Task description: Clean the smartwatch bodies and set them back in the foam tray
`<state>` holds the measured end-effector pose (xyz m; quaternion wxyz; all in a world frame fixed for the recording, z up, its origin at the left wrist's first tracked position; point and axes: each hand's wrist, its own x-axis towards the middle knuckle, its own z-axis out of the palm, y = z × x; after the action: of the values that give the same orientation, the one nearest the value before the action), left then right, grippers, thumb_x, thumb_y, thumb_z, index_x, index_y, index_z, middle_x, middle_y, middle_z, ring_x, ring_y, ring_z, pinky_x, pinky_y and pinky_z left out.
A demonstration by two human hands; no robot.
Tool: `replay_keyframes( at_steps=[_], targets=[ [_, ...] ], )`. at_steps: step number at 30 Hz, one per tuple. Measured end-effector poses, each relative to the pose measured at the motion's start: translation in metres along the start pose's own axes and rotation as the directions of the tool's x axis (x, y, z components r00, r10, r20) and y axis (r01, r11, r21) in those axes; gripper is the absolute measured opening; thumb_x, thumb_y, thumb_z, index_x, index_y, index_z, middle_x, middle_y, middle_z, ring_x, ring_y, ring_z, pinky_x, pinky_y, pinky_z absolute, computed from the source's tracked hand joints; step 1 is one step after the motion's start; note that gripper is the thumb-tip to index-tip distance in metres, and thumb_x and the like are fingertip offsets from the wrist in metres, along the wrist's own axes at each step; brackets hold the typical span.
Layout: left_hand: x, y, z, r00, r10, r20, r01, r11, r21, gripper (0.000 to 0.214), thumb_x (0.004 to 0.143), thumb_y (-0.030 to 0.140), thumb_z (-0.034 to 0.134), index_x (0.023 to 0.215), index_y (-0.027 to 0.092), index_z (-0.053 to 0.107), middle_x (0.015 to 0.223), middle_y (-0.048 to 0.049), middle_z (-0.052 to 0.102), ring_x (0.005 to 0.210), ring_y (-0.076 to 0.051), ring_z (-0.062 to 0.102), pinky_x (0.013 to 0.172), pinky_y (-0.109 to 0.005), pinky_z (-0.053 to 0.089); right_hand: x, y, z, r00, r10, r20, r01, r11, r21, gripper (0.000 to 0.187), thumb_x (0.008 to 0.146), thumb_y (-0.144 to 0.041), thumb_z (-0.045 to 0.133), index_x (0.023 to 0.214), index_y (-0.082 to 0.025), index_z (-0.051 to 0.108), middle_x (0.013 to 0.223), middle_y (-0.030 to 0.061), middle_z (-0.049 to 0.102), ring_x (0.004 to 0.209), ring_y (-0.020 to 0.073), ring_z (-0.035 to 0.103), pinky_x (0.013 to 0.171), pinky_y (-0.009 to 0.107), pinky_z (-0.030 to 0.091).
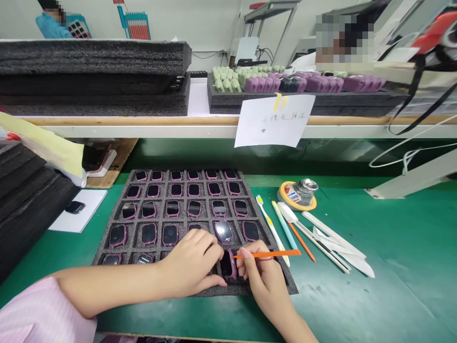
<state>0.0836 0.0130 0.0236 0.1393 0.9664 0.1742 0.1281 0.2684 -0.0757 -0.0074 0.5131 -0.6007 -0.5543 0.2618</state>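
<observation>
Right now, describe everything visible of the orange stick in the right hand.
The orange stick is thin, straight and plastic-looking, broader toward its blunt outer end. It lies nearly level across the view, pinched in the right hand, whose fingers hide part of it. Its narrow tip points at a purple-framed watch; contact there is unclear.
</observation>
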Motion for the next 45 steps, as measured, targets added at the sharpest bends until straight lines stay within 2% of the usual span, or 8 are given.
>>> replay_keyframes(
  at_steps=[3, 6, 9, 14, 22, 31, 37, 45],
  targets=[
    [-0.010, 0.000, -0.004, 0.996, 0.086, 0.032, -0.090, 0.981, 0.173, 0.033, 0.089, 0.050, 0.067, 0.095, 0.018, 0.062, 0.102, -0.0095, 0.063, 0.092, -0.026, 0.058, 0.080, -0.039, 0.047, 0.001, -0.001, 0.000, 1.000, 0.001, -0.007, -0.001, 1.000, -0.004, 0.035, 0.103, -0.044, 0.044, 0.076, -0.023, 0.052, 0.060, -0.0019, 0.057, 0.048, 0.0117, 0.054, 0.048, 0.023, 0.044],
    [-0.021, -0.003, -0.010, 0.994, 0.105, 0.034, -0.110, 0.975, 0.194, 0.037, 0.089, 0.054, 0.066, 0.100, 0.019, 0.065, 0.107, -0.0112, 0.063, 0.097, -0.028, 0.057, 0.084, -0.042, 0.046, 0.001, -0.001, -0.002, 1.000, 0.000, -0.017, 0.000, 1.000, 0.006, 0.035, 0.102, -0.043, 0.047, 0.075, -0.023, 0.054, 0.058, -0.0021, 0.057, 0.046, 0.0114, 0.055, 0.047, 0.022, 0.044],
    [-0.028, -0.008, -0.018, 0.994, 0.092, 0.050, -0.098, 0.987, 0.130, 0.042, 0.086, 0.054, 0.069, 0.108, 0.018, 0.065, 0.108, -0.0112, 0.063, 0.098, -0.029, 0.057, 0.087, -0.042, 0.046, 0.000, -0.003, -0.002, 0.998, -0.002, -0.067, 0.004, 0.999, 0.037, 0.032, 0.102, -0.042, 0.048, 0.077, -0.022, 0.056, 0.060, -0.0017, 0.059, 0.047, 0.0113, 0.057, 0.045, 0.022, 0.046],
    [-0.030, -0.017, -0.026, 0.991, 0.098, 0.087, -0.099, 0.995, 0.000, 0.023, 0.090, 0.037, 0.068, 0.109, 0.023, 0.067, 0.111, -0.0093, 0.060, 0.101, -0.026, 0.057, 0.089, -0.038, 0.047, -0.002, -0.016, 0.013, 0.992, -0.020, -0.125, 0.032, 0.995, 0.092, 0.022, 0.102, -0.036, 0.049, 0.088, -0.022, 0.058, 0.067, -0.0013, 0.062, 0.049, 0.0098, 0.059, 0.047, 0.020, 0.048],
    [-0.036, -0.031, -0.019, 0.999, 0.018, -0.030, -0.026, 0.965, -0.262, 0.033, 0.089, 0.051, 0.067, 0.103, 0.022, 0.069, 0.109, -0.0061, 0.065, 0.101, -0.020, 0.060, 0.092, -0.032, 0.046, -0.002, -0.023, 0.048, 0.998, -0.039, -0.053, 0.047, 0.987, 0.151, 0.021, 0.104, -0.031, 0.046, 0.087, -0.023, 0.055, 0.067, -0.0018, 0.062, 0.053, 0.0104, 0.062, 0.051, 0.021, 0.052],
    [-0.039, -0.031, -0.009, 0.990, 0.065, -0.127, -0.091, 0.974, -0.207, 0.033, 0.090, 0.053, 0.064, 0.101, 0.022, 0.069, 0.107, -0.0066, 0.067, 0.097, -0.021, 0.060, 0.089, -0.034, 0.046, -0.003, -0.020, 0.048, 0.998, -0.060, -0.015, 0.061, 0.994, 0.088, 0.021, 0.103, -0.026, 0.047, 0.083, -0.023, 0.053, 0.064, -0.0033, 0.061, 0.054, 0.0102, 0.062, 0.054, 0.020, 0.050],
    [-0.038, -0.031, -0.012, 0.996, -0.055, -0.066, 0.030, 0.941, -0.337, 0.046, 0.088, 0.057, 0.066, 0.109, 0.017, 0.057, 0.100, -0.0072, 0.069, 0.093, -0.023, 0.061, 0.086, -0.035, 0.049, -0.003, -0.020, 0.047, 0.996, -0.084, 0.023, 0.083, 0.996, 0.042, 0.021, 0.101, -0.023, 0.049, 0.081, -0.023, 0.054, 0.065, -0.0032, 0.060, 0.055, 0.0099, 0.062, 0.054, 0.020, 0.049],
    [-0.038, -0.030, -0.012, 0.997, -0.055, -0.051, 0.034, 0.937, -0.348, 0.045, 0.088, 0.056, 0.067, 0.109, 0.017, 0.056, 0.103, -0.0082, 0.069, 0.096, -0.024, 0.060, 0.088, -0.037, 0.048, -0.002, -0.020, 0.046, 0.992, -0.120, 0.046, 0.120, 0.993, -0.009, 0.022, 0.101, -0.023, 0.049, 0.080, -0.022, 0.055, 0.067, -0.0022, 0.058, 0.053, 0.0105, 0.061, 0.052, 0.020, 0.048]
  ],
)
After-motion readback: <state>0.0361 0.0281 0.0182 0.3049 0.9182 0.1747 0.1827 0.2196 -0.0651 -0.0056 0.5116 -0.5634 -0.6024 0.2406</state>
